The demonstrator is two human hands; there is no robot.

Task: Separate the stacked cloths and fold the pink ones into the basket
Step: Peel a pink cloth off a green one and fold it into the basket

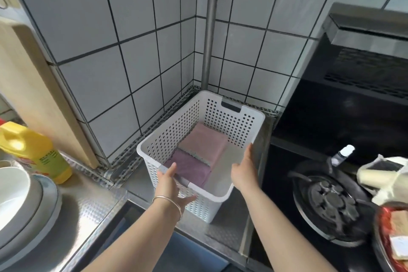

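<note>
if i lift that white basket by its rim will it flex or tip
Probably light: the white basket has thin perforated plastic walls and holds only two folded cloths. The rim may flex a little under the left hand and right hand. The cloths lie towards one side, so it might tilt slightly, though hands on opposite sides should steady it.

A home kitchen — tiled walls (pixel 110 28), gas burner (pixel 329 203), steel counter (pixel 88 210), dish soap bottle (pixel 37 152).

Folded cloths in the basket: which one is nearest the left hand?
The darker purple-pink cloth, at the basket's near end, just beyond the left hand's fingertips. The lighter pink cloth lies behind it, toward the far wall.
</note>
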